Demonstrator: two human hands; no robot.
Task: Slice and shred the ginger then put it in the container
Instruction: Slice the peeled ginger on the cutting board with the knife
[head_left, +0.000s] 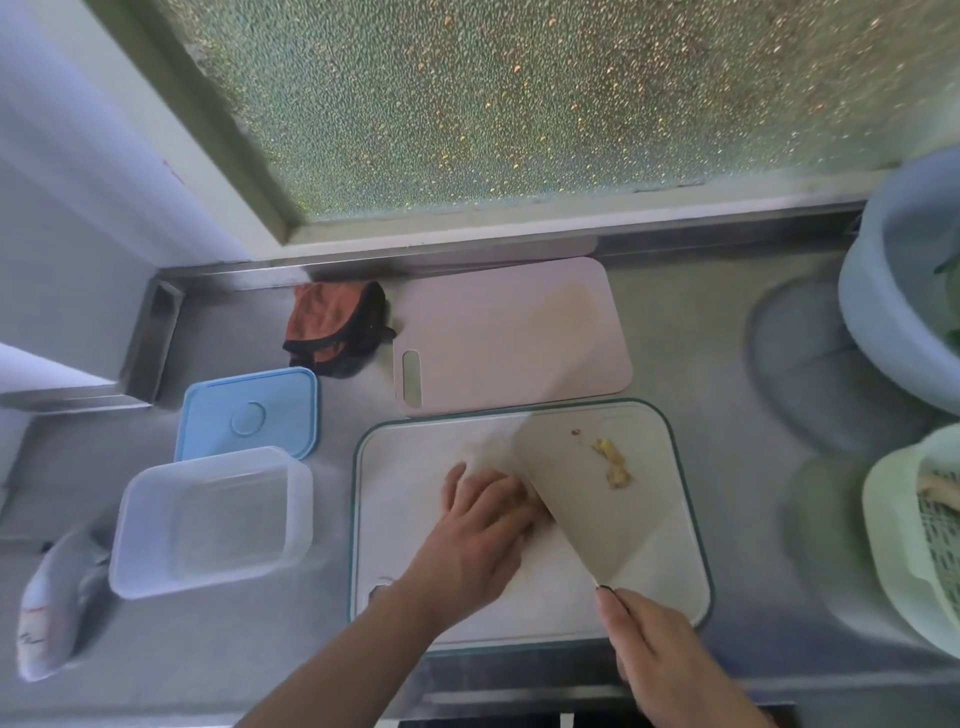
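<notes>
Head view: ginger (524, 506) is pinned mid-frame on board (675, 519) by curled left hand (480, 525); knife (576, 499) is gripped by right hand (657, 649). Knuckles touch blade; fingers could be nicked if ginger rolls. Container (208, 519) sits lower left.

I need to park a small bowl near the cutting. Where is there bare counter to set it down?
Bare steel counter lies right of the pink cutting board, short of the pale blue basin. Another patch lies in front of the clear plastic container, beside the left hand's forearm. Left of the white green-rimmed board it is crowded: container, blue lid, orange cloth.
</notes>
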